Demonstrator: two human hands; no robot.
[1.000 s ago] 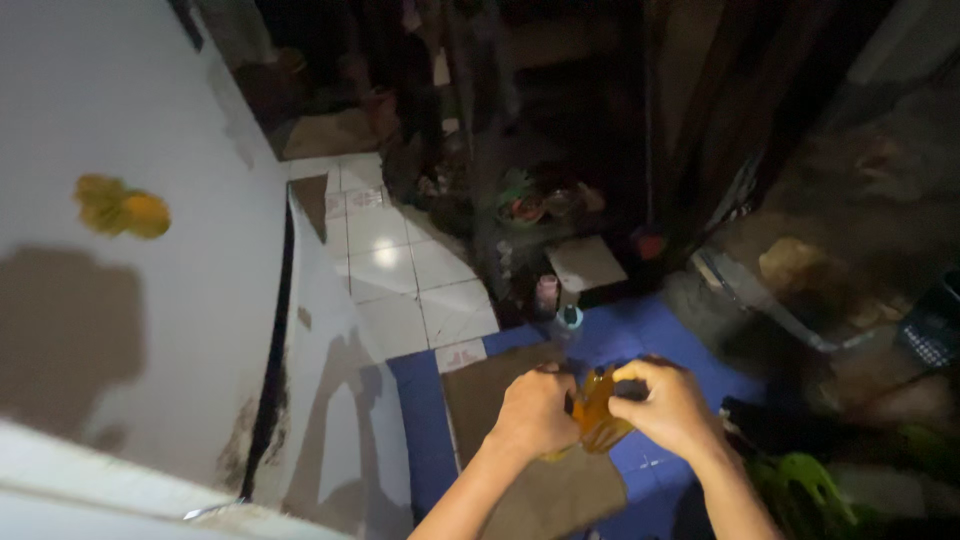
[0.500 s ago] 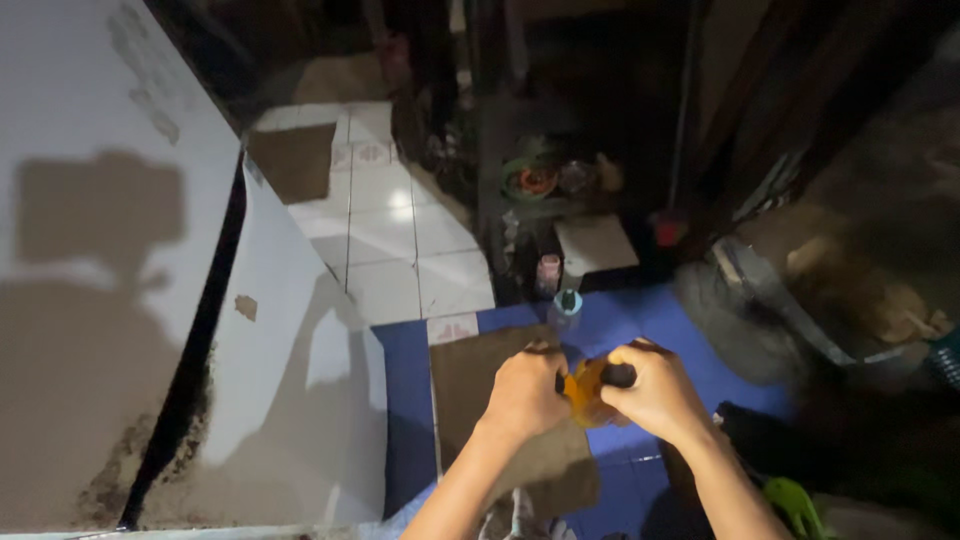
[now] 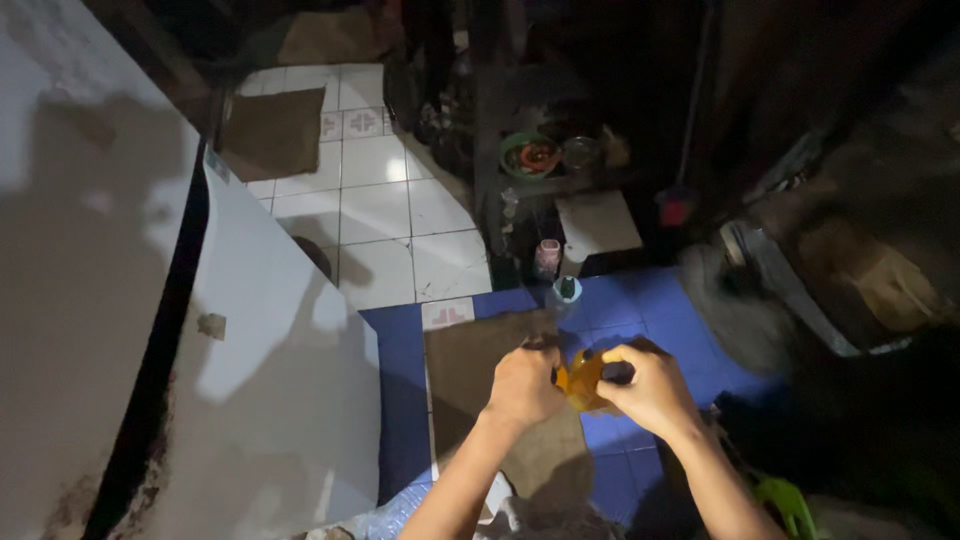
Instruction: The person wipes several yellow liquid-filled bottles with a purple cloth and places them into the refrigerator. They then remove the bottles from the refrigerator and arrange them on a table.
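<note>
Hands [image 3: 590, 385] lower, orange container [image 3: 580, 382] clasped

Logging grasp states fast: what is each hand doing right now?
Left hand: closed on the left side of the small translucent orange plastic object.
Right hand: closed on the same object's right side, fingers curled over a dark part.

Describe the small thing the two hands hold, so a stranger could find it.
Start at the blue tiled floor with its brown mat. Above the mat, the left hand and right hand meet around an orange translucent object, the only orange thing there.
</note>
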